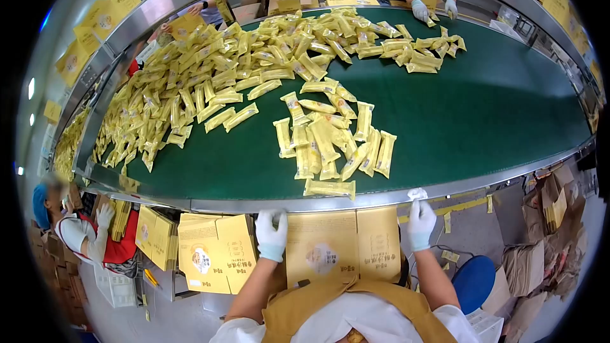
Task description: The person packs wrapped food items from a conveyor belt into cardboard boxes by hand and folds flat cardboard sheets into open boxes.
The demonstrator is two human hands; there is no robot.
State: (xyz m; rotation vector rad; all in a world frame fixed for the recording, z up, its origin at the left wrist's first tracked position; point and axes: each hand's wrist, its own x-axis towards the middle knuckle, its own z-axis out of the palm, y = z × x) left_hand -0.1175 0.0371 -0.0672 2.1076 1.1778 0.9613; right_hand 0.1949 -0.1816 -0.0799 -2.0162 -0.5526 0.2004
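Note:
My left hand, in a white glove, is at the near metal edge of the conveyor, beside a flat yellow carton. Its fingers are curled; whatever they may hold is hidden. My right hand, also gloved, pinches a crumpled white scrap against the metal rim. Its material is unclear. The carton lies between my forearms, printed side up. Just beyond the rim, one yellow wrapped packet lies sideways on the green belt, with a loose group of packets behind it.
A large heap of packets covers the belt's left and far parts. More cartons are stacked left of me. Co-workers' gloved hands work across the belt; another person stands at left. A blue stool is at right.

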